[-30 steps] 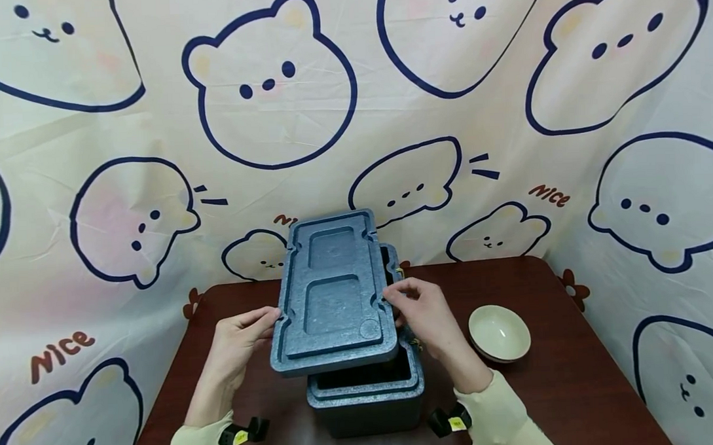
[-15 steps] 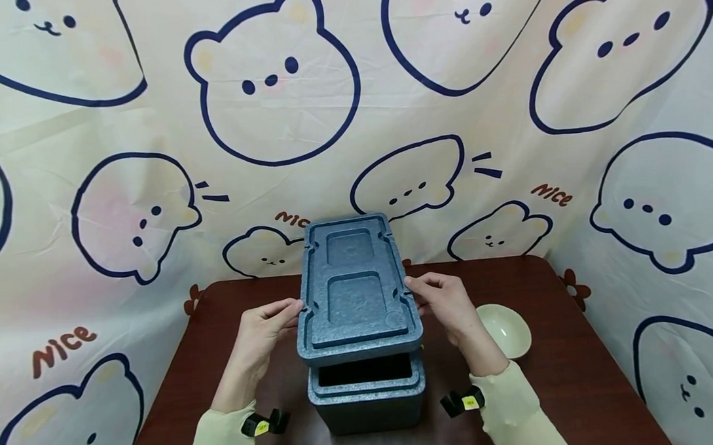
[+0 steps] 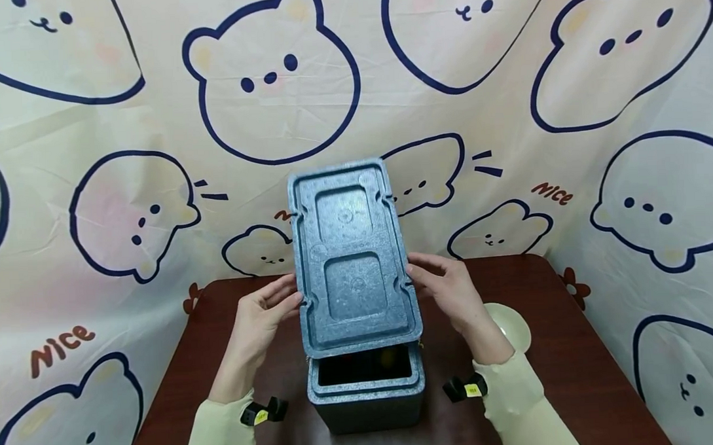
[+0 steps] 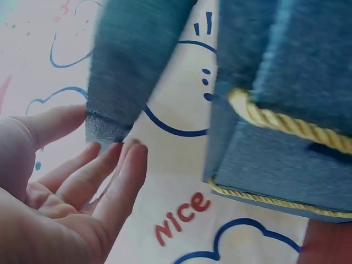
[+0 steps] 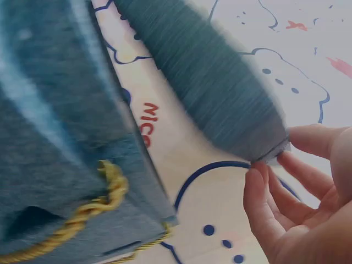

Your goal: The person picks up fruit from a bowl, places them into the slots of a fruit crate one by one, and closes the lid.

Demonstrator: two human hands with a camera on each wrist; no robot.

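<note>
A blue-grey foam lid (image 3: 354, 249) is held tilted above the matching foam box (image 3: 369, 409), its far end raised. Pinching its left edge is my left hand (image 3: 260, 321), thumb on one face and fingers on the other. On the opposite edge my right hand (image 3: 450, 291) grips it the same way. Part of the box's dark opening shows under the lid's near end; what lies inside is too dark to tell. In the left wrist view a yellow rope (image 4: 291, 127) runs along the box's side, and the right wrist view shows yellow rope (image 5: 82, 212) too.
A pale bowl (image 3: 510, 328) stands on the dark red-brown table (image 3: 580, 372) to the right, partly behind my right forearm. A cartoon-printed cloth (image 3: 241, 135) hangs behind and beside the table.
The lid first shifted right over the box, then its far end rose, tilting it more steeply. Both hands moved along with it and kept their grip.
</note>
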